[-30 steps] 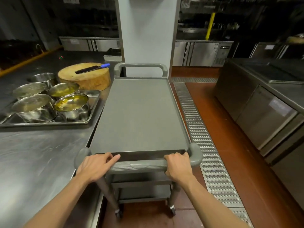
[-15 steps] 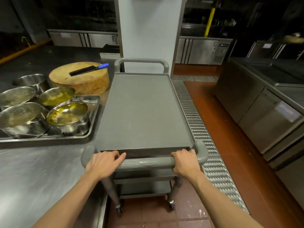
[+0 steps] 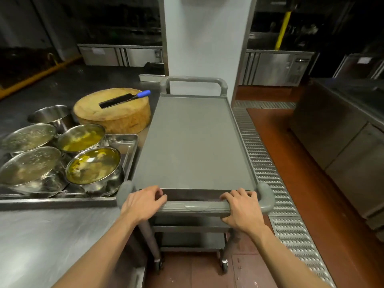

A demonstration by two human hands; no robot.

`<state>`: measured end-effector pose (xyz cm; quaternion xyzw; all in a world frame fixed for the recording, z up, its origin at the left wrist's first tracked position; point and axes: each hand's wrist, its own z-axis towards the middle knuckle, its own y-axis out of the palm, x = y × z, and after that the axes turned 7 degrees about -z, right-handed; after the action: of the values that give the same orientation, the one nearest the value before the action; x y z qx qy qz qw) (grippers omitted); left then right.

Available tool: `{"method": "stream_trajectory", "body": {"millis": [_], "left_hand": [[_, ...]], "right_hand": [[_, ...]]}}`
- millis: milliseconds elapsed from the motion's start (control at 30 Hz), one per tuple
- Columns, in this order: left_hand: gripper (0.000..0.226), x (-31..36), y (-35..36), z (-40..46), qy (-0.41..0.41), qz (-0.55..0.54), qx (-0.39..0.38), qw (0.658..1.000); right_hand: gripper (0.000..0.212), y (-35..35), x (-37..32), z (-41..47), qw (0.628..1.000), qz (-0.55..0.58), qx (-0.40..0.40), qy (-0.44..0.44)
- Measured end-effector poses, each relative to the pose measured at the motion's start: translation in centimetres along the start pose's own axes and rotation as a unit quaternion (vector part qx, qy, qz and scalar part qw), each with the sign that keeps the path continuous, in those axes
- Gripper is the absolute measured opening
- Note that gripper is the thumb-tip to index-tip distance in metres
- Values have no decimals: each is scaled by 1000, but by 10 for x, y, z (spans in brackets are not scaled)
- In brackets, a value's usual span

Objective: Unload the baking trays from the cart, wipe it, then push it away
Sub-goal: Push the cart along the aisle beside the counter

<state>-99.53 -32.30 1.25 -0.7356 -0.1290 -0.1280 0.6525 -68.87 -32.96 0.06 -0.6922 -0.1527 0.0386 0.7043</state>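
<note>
A grey plastic cart (image 3: pixel 193 142) stands in front of me, its top shelf bare. My left hand (image 3: pixel 142 203) grips the left end of the near handle bar (image 3: pixel 195 207) and my right hand (image 3: pixel 242 208) grips its right end. A metal baking tray (image 3: pixel 129 150) lies on the steel counter to the left, holding several steel bowls (image 3: pixel 93 166) of yellowish food. The cart's lower shelves are only partly visible under the handle.
A round wooden chopping block (image 3: pixel 116 113) with a blue-handled cleaver (image 3: pixel 124 98) sits on the steel counter (image 3: pixel 52 242). A white pillar (image 3: pixel 203 42) rises just beyond the cart. A metal floor drain grate (image 3: pixel 268 167) runs along the right, with steel cabinets (image 3: pixel 336 142) beyond.
The cart and I have moved forward along the counter; the bowls and chopping block lie closer and lower in view. Both hands stay on the handle.
</note>
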Motion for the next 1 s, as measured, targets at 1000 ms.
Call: {"method": "stream_trajectory", "body": {"millis": [1000], "left_hand": [[50,2,3,54,-1,15,71,997]], "right_hand": [[90,-1,11,54,997,69,28,21]]}}
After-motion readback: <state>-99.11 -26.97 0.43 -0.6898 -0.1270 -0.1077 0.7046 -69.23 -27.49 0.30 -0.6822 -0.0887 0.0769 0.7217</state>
